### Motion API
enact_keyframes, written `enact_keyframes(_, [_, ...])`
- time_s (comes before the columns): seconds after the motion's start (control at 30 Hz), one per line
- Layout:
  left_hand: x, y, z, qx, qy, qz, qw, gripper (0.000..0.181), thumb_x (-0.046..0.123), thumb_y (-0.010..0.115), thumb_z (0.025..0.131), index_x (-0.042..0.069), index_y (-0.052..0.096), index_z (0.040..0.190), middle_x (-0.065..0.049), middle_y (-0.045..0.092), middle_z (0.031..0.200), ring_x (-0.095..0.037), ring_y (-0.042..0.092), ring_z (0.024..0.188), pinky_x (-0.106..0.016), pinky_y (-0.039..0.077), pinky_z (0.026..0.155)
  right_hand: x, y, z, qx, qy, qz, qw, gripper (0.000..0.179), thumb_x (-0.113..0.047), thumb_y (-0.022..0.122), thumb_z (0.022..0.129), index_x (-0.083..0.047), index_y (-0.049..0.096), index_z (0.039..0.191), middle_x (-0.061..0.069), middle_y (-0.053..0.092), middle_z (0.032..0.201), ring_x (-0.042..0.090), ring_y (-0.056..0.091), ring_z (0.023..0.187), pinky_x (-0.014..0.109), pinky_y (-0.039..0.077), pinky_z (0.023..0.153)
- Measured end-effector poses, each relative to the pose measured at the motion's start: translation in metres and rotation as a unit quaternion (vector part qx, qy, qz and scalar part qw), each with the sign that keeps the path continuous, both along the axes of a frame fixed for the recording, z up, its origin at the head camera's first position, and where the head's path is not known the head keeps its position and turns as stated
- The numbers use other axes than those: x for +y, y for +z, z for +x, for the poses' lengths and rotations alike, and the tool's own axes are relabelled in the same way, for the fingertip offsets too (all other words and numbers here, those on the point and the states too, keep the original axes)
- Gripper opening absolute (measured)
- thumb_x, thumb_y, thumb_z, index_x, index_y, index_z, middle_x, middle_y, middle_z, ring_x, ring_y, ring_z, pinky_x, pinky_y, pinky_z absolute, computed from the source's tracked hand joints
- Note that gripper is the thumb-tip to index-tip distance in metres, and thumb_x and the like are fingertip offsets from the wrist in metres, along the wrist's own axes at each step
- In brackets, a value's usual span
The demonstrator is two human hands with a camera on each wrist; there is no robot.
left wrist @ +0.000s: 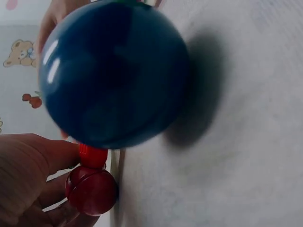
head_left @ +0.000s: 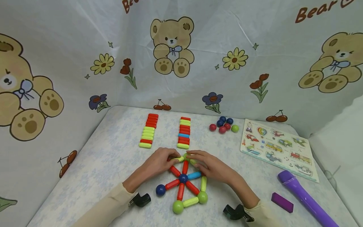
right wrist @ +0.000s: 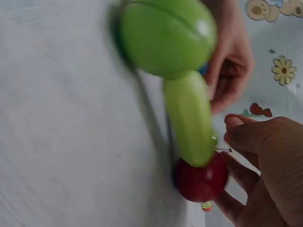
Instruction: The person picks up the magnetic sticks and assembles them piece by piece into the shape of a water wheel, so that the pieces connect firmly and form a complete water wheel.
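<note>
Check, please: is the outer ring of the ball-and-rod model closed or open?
Open: in the head view, no rod joins the outer dark blue ball to the bottom green ball.

Place: a children's play corner around you; whether home or nursery, you cannot tell
Bear cloth: hangs behind your work, printed with teddies, flowers and cherries
Tabletop: pale, blue-mottled, before you
Ball-and-rod toy: brightly coloured, in front of you
Picture board: cartoon vehicles, to your right
</note>
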State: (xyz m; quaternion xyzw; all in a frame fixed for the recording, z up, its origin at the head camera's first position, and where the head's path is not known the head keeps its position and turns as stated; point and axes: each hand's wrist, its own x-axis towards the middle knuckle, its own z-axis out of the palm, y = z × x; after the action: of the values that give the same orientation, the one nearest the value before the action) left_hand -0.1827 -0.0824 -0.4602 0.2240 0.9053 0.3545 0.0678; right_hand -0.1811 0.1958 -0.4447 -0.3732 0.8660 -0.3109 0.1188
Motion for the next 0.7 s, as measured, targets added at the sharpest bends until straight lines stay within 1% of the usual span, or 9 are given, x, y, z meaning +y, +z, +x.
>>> enact_keyframes(0.07, [-0.002, 0.001, -0.001, -0.007, -0.002, 0.003, 1.0000, 0.017, 0.019, 0.075, 0.103, 0.015, 0.081, 0.119, 0.006, 0.078, 0.110, -0.011, 0.070, 0.100, -0.035, 0.060, 0.090, -0.005, -0.004, 0.001, 0.005, 0.010, 0.012, 0.9999, 0.044, -0.009, 0.059, 0.111, -0.012, 0.059, 0.155, 0.003, 0.047, 0.167, 0.029, 0.045, 0.154, 0.053, 0.043, 0.120])
enact_keyframes(0.13, [-0.007, 0.002, -0.003, -0.007, 0.009, 0.002, 0.9999, 0.019, 0.021, 0.073, 0.105, 0.015, 0.081, 0.122, 0.005, 0.077, 0.115, -0.014, 0.070, 0.107, -0.039, 0.060, 0.095, -0.008, -0.006, 0.002, 0.017, 0.010, 0.023, 0.9995, 0.044, -0.007, 0.057, 0.111, -0.012, 0.059, 0.155, 0.002, 0.047, 0.168, 0.029, 0.045, 0.154, 0.053, 0.044, 0.120])
enact_keyframes(0.23, [-0.019, 0.007, -0.006, 0.004, 0.046, -0.009, 0.9989, 0.022, 0.022, 0.071, 0.106, 0.014, 0.079, 0.125, 0.001, 0.076, 0.122, -0.021, 0.069, 0.118, -0.045, 0.058, 0.103, -0.007, -0.007, 0.001, 0.032, -0.006, 0.028, 0.9991, 0.042, -0.002, 0.059, 0.110, -0.010, 0.063, 0.151, 0.003, 0.052, 0.163, 0.029, 0.051, 0.150, 0.052, 0.047, 0.117])
enact_keyframes(0.33, [-0.038, 0.012, -0.010, 0.038, 0.094, -0.039, 0.9941, 0.023, 0.018, 0.074, 0.104, 0.011, 0.078, 0.125, -0.005, 0.075, 0.125, -0.027, 0.067, 0.122, -0.050, 0.056, 0.106, -0.004, -0.005, -0.001, 0.038, -0.023, 0.028, 0.9986, 0.041, 0.001, 0.061, 0.107, -0.009, 0.067, 0.146, 0.004, 0.057, 0.158, 0.030, 0.055, 0.145, 0.050, 0.050, 0.114])
enact_keyframes(0.43, [-0.059, 0.013, -0.011, 0.075, 0.131, -0.071, 0.9860, 0.023, 0.009, 0.078, 0.100, 0.007, 0.079, 0.123, -0.011, 0.074, 0.125, -0.032, 0.066, 0.121, -0.054, 0.055, 0.106, -0.001, -0.003, -0.003, 0.037, -0.040, 0.020, 0.9983, 0.038, 0.002, 0.064, 0.106, -0.009, 0.071, 0.141, 0.004, 0.063, 0.152, 0.030, 0.060, 0.141, 0.049, 0.053, 0.111])
enact_keyframes(0.5, [-0.070, 0.012, -0.011, 0.098, 0.146, -0.090, 0.9802, 0.023, 0.005, 0.079, 0.097, 0.003, 0.079, 0.120, -0.015, 0.074, 0.122, -0.034, 0.066, 0.117, -0.054, 0.056, 0.102, 0.001, -0.003, -0.005, 0.038, -0.050, 0.013, 0.9979, 0.036, 0.003, 0.066, 0.104, -0.009, 0.075, 0.137, 0.004, 0.067, 0.147, 0.029, 0.063, 0.136, 0.048, 0.055, 0.108])
enact_keyframes(0.53, [-0.075, 0.011, -0.010, 0.104, 0.152, -0.097, 0.9781, 0.023, 0.004, 0.081, 0.096, 0.002, 0.080, 0.118, -0.016, 0.074, 0.120, -0.035, 0.066, 0.115, -0.054, 0.057, 0.100, 0.002, -0.003, -0.005, 0.039, -0.055, 0.009, 0.9977, 0.035, 0.003, 0.067, 0.103, -0.010, 0.076, 0.134, 0.004, 0.069, 0.144, 0.029, 0.064, 0.134, 0.047, 0.057, 0.106])
enact_keyframes(0.6, [-0.081, 0.009, -0.009, 0.117, 0.156, -0.108, 0.9747, 0.023, 0.002, 0.082, 0.093, 0.000, 0.080, 0.116, -0.017, 0.074, 0.117, -0.036, 0.066, 0.111, -0.053, 0.059, 0.096, 0.004, -0.002, -0.006, 0.041, -0.069, 0.006, 0.9968, 0.032, 0.003, 0.070, 0.101, -0.011, 0.079, 0.129, 0.003, 0.072, 0.136, 0.028, 0.067, 0.128, 0.043, 0.060, 0.101])
enact_keyframes(0.7, [-0.085, 0.005, -0.007, 0.138, 0.156, -0.127, 0.9698, 0.023, 0.000, 0.084, 0.091, -0.001, 0.080, 0.114, -0.017, 0.073, 0.113, -0.035, 0.066, 0.106, -0.050, 0.061, 0.090, 0.007, -0.002, -0.008, 0.037, -0.083, 0.001, 0.9958, 0.030, 0.004, 0.073, 0.099, -0.013, 0.083, 0.122, 0.002, 0.076, 0.127, 0.027, 0.070, 0.120, 0.034, 0.062, 0.091])
